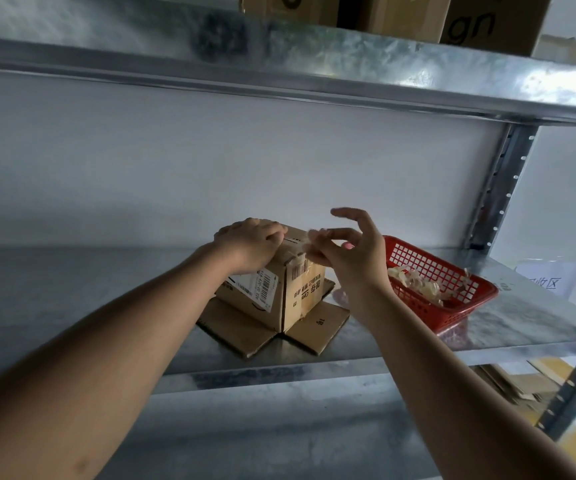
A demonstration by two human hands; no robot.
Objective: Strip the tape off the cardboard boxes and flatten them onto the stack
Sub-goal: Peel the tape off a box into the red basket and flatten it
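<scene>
Left hand point(250, 242) sits on top of the small cardboard box point(272, 285), fingers curled over the far top edge w/ palm pressing down, steadying it. Box stands on the metal shelf point(72, 306) about mid-frame, upside down by the look of it: its lower flaps point(245, 336) are splayed flat on the shelf around the base, shipping labels on the near faces.

Tape strip point(302, 252) runs up the box's right face and over the top edge; its upper end looks lifted, though that bit is blurred. Right hand point(352, 252) is just right of the box top, thumb and forefinger pinching the loose tape end, other fingers fanned out upward.

Key relation: tape's long axis goes top-to-bottom down the right face, so the pull prob needs to go right and down, away from the box, while the left hand holds it against tipping. Right hand is the nearer one to the tape.

Further right, near the right hand, a red basket point(452, 306) holds crumpled tape scraps. Flattened cardboard point(508, 382) lies on the level below, far right.
</scene>
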